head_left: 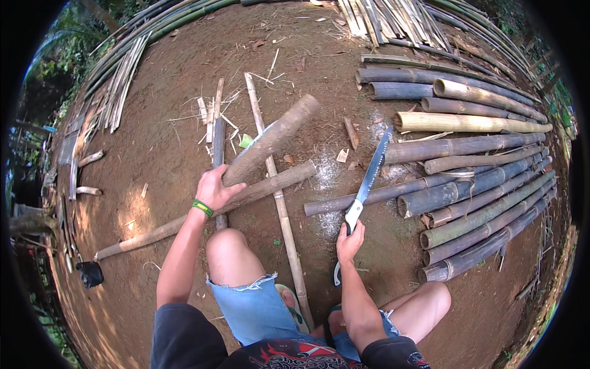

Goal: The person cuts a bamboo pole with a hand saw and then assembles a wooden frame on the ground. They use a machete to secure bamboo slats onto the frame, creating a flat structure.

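Observation:
My left hand is closed around the near end of a short, thick wooden log, which slants up and away to the right. Under it, a long wooden pole lies crosswise, over a thin bamboo pole and a dark bamboo piece. In my right hand is a hand saw with a white and black handle. Its toothed blade points away, apart from the log, its tip near the ends of the stacked bamboo. My right fingers wrap the handle and are partly hidden.
Several bamboo poles lie side by side on the right. Split bamboo strips are piled at the far side, with more strips at far left. Sawdust and wood scraps dot the dirt. A black object sits by the long pole's left end.

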A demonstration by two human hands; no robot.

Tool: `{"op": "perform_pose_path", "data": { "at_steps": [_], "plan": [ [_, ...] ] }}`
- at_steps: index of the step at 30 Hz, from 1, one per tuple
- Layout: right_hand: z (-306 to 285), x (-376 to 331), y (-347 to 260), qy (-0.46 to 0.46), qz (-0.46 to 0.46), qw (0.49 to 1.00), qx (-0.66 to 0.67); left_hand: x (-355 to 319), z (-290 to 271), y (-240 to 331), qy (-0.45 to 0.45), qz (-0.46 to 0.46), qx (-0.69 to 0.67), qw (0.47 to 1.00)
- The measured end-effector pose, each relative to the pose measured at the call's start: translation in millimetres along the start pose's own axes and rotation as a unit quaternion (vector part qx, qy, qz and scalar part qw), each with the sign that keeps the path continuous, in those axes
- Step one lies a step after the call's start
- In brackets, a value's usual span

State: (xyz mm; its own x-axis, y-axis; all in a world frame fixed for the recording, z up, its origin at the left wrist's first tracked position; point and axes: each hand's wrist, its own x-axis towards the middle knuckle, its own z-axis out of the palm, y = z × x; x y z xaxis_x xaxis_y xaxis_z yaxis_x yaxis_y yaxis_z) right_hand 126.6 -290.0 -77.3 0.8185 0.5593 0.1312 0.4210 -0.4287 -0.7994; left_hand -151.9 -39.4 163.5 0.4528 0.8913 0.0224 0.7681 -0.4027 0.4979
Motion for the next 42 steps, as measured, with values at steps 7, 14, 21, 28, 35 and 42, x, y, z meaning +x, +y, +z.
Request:
{"op": "perform_pose_path", "data": {
  "at_steps": [7,14,21,28,35,42],
  "plan": [
    [-8,9,-9,-0.126,0.058,0.982,-0.126,-181,-52,-75,0.137,-0.289,-0.004,0.948],
    [-63,55,-31,-0.413,0.109,0.884,-0.188,-368,-50,-38,0.154,-0.621,-0.195,0.743],
    [-94,44,-160,-0.442,0.01,0.884,-0.154,-566,-77,43,0.063,-0.791,-0.122,0.596],
    [-138,43,-290,-0.479,-0.044,0.834,-0.269,-598,-198,150,-0.171,-0.81,-0.104,0.551],
    [-175,44,-395,-0.509,-0.139,0.778,-0.341,-648,-261,223,-0.225,-0.825,-0.172,0.489],
    [-218,38,-545,-0.522,-0.161,0.723,-0.422,-662,-303,242,-0.156,-0.856,-0.233,0.435]
  ]
}}
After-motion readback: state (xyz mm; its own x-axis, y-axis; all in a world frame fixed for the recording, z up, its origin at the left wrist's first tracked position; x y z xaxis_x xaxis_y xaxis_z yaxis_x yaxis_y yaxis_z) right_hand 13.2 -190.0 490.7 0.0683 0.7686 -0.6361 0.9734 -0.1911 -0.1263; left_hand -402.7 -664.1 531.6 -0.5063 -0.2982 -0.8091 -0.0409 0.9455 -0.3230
